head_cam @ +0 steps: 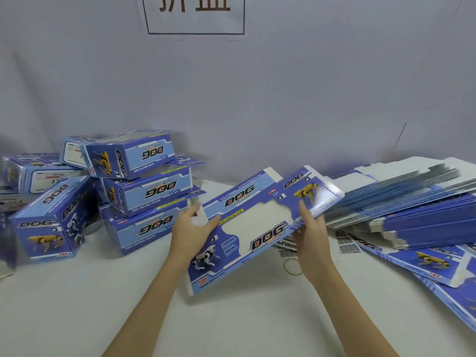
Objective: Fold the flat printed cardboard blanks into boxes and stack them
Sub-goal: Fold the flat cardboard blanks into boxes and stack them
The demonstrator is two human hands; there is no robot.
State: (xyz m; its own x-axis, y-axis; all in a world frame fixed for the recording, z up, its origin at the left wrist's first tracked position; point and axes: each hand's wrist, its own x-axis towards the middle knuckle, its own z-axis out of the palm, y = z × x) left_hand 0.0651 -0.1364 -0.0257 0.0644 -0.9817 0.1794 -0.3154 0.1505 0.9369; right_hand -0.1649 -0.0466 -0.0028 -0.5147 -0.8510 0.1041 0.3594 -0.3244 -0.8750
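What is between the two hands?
In the head view, the flat blue cardboard blank spans the gap between the left hand and the right hand. Each hand holds one end, with its see-through window in the middle.

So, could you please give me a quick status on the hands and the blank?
Both hands, left and right, hold one flat blank above the table. Not yet folded. Nothing in the way.
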